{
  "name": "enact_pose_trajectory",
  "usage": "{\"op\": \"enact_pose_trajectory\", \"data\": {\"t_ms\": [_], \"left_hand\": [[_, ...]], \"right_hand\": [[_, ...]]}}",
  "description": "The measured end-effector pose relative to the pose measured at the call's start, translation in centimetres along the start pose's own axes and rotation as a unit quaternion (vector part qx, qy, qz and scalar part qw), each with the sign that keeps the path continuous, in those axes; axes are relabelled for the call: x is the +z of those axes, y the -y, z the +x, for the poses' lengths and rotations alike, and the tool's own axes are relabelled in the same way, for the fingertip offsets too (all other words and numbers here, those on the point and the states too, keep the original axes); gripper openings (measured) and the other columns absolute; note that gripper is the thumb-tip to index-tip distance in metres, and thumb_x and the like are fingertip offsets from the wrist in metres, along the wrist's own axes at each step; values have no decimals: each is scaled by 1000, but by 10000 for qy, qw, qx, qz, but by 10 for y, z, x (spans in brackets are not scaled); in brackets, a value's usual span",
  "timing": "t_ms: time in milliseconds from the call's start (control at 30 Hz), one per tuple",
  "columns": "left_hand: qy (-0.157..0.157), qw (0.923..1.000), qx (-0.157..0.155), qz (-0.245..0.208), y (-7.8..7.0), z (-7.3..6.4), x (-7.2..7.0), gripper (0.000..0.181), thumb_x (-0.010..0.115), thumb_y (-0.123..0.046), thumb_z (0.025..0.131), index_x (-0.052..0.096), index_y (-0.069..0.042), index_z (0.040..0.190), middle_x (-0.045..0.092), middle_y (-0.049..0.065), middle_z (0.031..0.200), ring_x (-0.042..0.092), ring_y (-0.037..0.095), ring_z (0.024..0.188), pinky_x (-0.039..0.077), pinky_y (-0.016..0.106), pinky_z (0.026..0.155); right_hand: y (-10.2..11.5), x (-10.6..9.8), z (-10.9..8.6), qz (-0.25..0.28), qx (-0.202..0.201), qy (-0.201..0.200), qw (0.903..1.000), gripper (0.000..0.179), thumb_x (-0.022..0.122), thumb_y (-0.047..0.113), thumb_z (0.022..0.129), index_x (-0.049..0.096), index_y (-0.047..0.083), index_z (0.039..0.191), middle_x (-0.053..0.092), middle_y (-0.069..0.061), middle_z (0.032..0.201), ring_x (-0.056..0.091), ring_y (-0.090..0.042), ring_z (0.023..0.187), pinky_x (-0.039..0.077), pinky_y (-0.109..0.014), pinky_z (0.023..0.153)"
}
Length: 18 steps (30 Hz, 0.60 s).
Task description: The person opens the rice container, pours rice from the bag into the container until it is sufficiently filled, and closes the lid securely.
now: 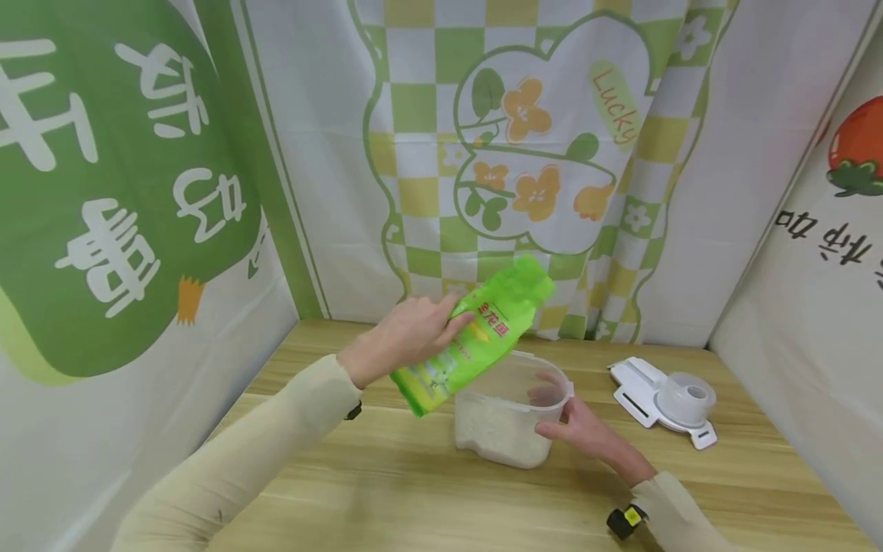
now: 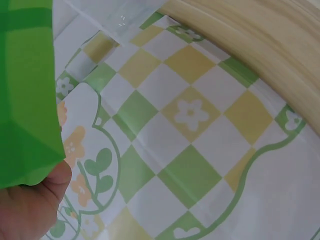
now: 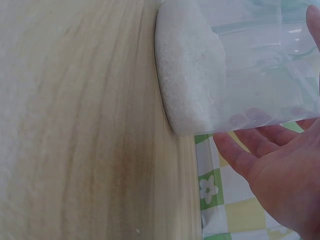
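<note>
My left hand (image 1: 407,337) grips a bright green plastic rice bag (image 1: 493,314), thumb across its printed front. The bag slants above the left side of a clear plastic container (image 1: 507,441), covering part of its rim. In the left wrist view, the bag (image 2: 25,90) fills the left edge with my thumb at its lower corner. White rice (image 3: 190,75) covers the container's bottom. Standing upright on the table, the container has my right hand (image 1: 586,433) round its right side, thumb in front and fingers behind. The right wrist view shows those fingers (image 3: 240,155) against the wall.
A white lid (image 1: 638,391) lies on the wooden table (image 1: 317,475) to the right of the container, with a translucent cup (image 1: 685,399) on it. Behind the table hangs a checkered cloth (image 1: 417,184). Printed cloth walls (image 1: 228,330) stand on both sides.
</note>
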State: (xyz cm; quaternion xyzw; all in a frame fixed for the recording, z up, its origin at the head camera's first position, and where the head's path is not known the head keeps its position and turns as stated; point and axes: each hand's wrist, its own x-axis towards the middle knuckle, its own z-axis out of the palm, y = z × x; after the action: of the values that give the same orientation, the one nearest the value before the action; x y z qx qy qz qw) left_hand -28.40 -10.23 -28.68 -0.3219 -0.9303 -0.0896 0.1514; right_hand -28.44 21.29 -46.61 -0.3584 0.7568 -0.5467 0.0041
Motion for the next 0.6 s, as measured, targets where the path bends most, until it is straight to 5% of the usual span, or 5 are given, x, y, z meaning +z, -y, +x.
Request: {"op": "enact_pose_trajectory", "data": {"t_ms": [133, 267, 433, 600], "left_hand": [[-97, 9996, -221, -146, 2, -4, 4, 49, 28, -39, 108, 56, -3, 124, 55, 1, 62, 52, 12, 48, 44, 25, 45], [122, 9910, -816, -1051, 7, -8, 10, 43, 25, -40, 108, 54, -12, 93, 57, 3, 63, 55, 13, 46, 47, 25, 41], [203, 9593, -1501, -2382, 14, -12, 18, 45, 25, -41, 108, 54, -9, 120, 61, 6, 69, 61, 17, 49, 52, 29, 42], [-38, 9409, -1898, -2804, 25, -15, 31, 48, 33, -39, 107, 41, -12, 146, 62, 8, 76, 62, 19, 55, 53, 32, 46]], "right_hand": [[0, 0, 0, -24, -9, -2, 10000, 76, 71, 3, 86, 23, -10, 144, 49, -42, 127, 58, -34, 119, 53, -25, 90], [1, -1, 0, -62, -33, -7, 10000, 76, 71, 5, 86, 23, -9, 144, 50, -42, 127, 58, -36, 119, 54, -27, 89], [2, -1, 0, 15, -39, -1, 10000, 75, 71, 4, 86, 24, -8, 144, 48, -42, 128, 58, -33, 119, 56, -32, 89], [1, 0, 0, 83, -9, 22, 10000, 76, 71, 4, 87, 23, -9, 143, 48, -42, 127, 58, -30, 119, 55, -32, 90]]}}
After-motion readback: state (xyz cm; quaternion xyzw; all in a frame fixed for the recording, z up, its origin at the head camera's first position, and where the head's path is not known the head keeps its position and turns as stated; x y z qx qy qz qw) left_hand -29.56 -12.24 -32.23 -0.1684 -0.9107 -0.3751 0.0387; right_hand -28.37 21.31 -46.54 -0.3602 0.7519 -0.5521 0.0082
